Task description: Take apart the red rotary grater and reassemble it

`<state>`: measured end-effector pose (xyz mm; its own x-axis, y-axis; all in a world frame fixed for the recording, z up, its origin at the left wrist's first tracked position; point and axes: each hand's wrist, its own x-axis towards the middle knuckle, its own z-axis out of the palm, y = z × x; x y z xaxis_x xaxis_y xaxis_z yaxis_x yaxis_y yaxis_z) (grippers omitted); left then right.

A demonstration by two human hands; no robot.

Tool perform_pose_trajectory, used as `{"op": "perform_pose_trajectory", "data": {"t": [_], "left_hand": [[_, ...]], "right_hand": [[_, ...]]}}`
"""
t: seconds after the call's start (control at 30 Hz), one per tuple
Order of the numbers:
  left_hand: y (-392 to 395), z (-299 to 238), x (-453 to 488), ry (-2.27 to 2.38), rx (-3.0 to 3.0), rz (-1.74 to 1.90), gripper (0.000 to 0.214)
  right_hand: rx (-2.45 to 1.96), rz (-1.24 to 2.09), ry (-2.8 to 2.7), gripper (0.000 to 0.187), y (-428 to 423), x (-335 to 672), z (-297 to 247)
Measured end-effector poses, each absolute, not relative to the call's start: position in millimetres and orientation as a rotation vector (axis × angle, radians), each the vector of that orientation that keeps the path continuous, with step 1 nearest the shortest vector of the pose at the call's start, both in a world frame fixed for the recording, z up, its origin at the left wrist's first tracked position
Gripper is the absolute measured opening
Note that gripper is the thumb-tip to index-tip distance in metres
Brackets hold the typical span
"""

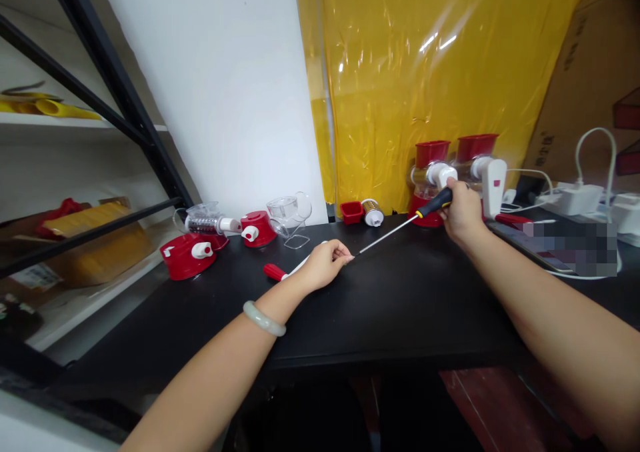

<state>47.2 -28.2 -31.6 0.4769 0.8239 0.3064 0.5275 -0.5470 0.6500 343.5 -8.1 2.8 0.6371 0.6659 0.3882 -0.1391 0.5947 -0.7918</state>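
The right hand (463,212) is gripping the screwdriver (395,229) above the table (400,305), shaft slanting down-left, tip meeting the left hand (325,263), which is clenching a red-tipped white handle (278,273). Red juicer parts (190,255) are lying behind.

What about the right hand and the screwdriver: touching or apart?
Touching. The head view shows the right hand closed round the black-and-yellow handle of the screwdriver.

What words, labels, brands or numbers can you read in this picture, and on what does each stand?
No text is readable.
Cardboard box: dark print, too blurred to read.
Screwdriver in the right hand: no lettering shows.
Red-tipped white handle in the left hand: no lettering shows.
Pale label on the shelf: too small to read.
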Motion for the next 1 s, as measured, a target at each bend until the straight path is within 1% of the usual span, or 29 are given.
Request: {"op": "perform_pose_trajectory", "data": {"t": [1.0], "left_hand": [[-23.5,-36.9,48.6,1.130,1.995,0.793,0.013]], "right_hand": [[-0.769,0.516,-0.742,0.021,-15.5,338.2,8.8]]}}
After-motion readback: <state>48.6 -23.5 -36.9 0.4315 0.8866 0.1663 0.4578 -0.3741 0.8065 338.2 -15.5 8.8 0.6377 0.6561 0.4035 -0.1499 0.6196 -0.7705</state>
